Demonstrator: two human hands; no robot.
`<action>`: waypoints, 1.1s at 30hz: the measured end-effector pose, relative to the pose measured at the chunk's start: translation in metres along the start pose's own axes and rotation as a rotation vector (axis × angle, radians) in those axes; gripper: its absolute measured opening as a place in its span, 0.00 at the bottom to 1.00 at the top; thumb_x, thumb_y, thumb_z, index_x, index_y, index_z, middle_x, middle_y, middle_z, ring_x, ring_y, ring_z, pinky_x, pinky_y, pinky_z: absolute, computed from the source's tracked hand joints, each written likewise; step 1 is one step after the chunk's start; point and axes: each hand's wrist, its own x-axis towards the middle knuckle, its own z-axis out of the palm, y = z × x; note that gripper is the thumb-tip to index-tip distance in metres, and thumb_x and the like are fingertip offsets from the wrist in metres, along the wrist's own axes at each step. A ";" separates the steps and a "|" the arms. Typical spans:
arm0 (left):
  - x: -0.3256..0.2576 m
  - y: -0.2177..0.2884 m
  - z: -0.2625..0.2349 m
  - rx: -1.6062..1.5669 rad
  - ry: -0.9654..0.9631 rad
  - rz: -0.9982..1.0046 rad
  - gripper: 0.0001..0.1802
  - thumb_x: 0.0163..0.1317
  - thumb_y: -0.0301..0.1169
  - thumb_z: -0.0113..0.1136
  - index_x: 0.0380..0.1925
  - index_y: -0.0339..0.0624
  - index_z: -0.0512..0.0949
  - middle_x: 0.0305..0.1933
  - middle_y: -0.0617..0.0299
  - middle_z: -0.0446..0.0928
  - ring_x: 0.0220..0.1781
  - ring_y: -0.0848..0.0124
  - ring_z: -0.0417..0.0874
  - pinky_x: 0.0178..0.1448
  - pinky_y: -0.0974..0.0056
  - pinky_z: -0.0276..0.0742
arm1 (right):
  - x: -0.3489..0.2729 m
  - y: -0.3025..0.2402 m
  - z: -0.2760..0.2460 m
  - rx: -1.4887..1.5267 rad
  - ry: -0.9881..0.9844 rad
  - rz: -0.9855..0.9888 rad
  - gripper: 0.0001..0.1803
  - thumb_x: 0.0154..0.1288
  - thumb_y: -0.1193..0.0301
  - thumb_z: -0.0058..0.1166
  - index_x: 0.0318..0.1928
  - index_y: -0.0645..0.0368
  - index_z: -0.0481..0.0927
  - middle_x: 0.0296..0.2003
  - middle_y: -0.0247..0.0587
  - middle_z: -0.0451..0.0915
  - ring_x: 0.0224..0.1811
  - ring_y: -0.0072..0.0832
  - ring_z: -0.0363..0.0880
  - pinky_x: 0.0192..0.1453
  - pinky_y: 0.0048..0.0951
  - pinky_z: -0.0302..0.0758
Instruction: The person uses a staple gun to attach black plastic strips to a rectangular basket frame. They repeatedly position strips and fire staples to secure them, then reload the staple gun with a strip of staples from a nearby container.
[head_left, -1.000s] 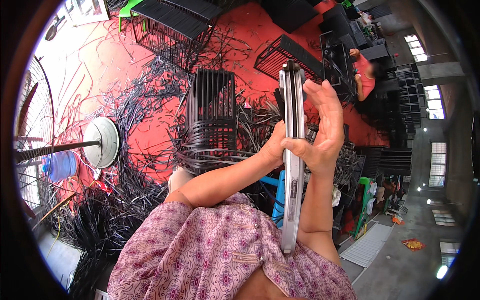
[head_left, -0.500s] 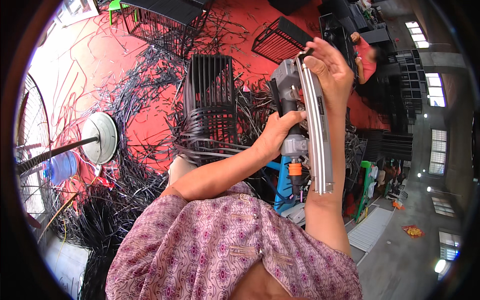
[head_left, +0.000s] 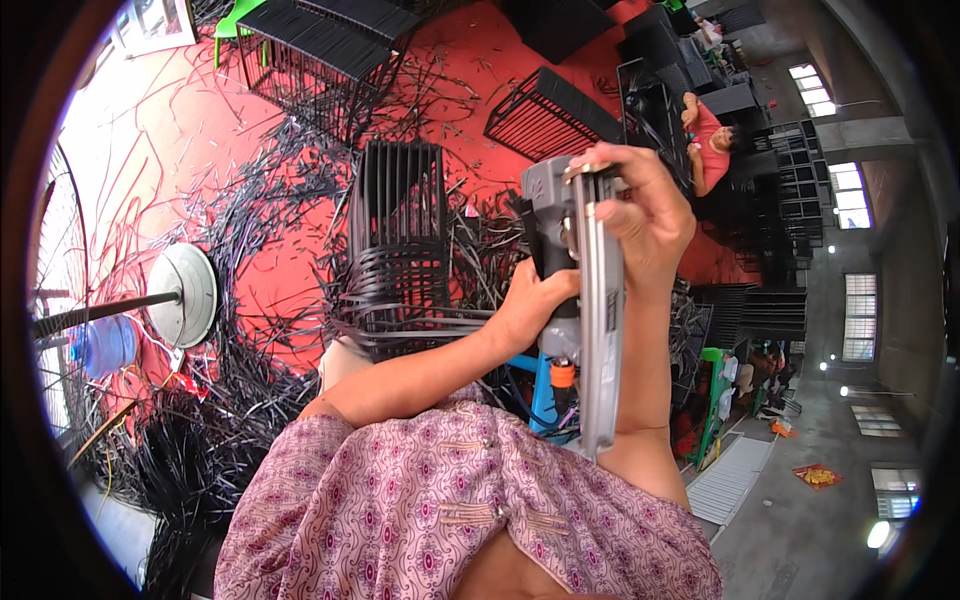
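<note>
A grey pneumatic staple gun point(head_left: 601, 330) is held up in front of my chest, its long silvery magazine running down towards me. My left hand point(head_left: 535, 308) is wrapped round its dark handle, below the gun's head. At the far end my right hand point(head_left: 655, 220) is closed on the magazine tip, thumb and fingers pinching it from the right. An orange coupling point(head_left: 562, 376) sits at the lower end of the handle. Beyond my left forearm stands a black frame point(head_left: 400, 215) partly woven with black plastic strips; loose strip ends trail from it.
Cut black strips point(head_left: 270, 200) litter the red floor point(head_left: 460, 60). At left are a fan's round base point(head_left: 183, 295) and a blue water bottle point(head_left: 105, 345). Other black frames point(head_left: 545, 112) stand farther off. A person in a red top point(head_left: 712, 150) works at the far right.
Both hands have lowered the staple gun slightly and drawn it left. Its magazine has turned more edge-on. My right fingers have curled in onto the tip; the view has shifted a little.
</note>
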 end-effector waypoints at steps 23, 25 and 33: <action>-0.032 -0.082 -0.026 -0.307 -0.039 0.010 0.21 0.65 0.46 0.65 0.49 0.43 0.77 0.45 0.68 0.78 0.48 0.77 0.79 0.50 0.65 0.79 | -0.038 0.004 0.058 -0.404 -0.251 -0.095 0.31 0.46 0.49 0.73 0.41 0.62 0.85 0.34 0.42 0.85 0.37 0.40 0.86 0.47 0.42 0.84; -0.033 -0.088 -0.032 -0.316 -0.034 0.012 0.19 0.65 0.44 0.65 0.48 0.43 0.78 0.45 0.67 0.79 0.48 0.77 0.80 0.51 0.64 0.79 | -0.039 0.009 0.064 -0.394 -0.260 -0.074 0.30 0.46 0.50 0.74 0.41 0.62 0.85 0.35 0.43 0.85 0.38 0.40 0.86 0.48 0.42 0.84; -0.029 -0.091 -0.041 -0.299 -0.012 0.074 0.15 0.65 0.40 0.62 0.44 0.40 0.82 0.43 0.65 0.83 0.45 0.76 0.81 0.51 0.64 0.80 | -0.037 0.016 0.075 -0.366 -0.299 -0.082 0.32 0.43 0.51 0.74 0.42 0.62 0.85 0.36 0.43 0.85 0.38 0.40 0.86 0.48 0.43 0.84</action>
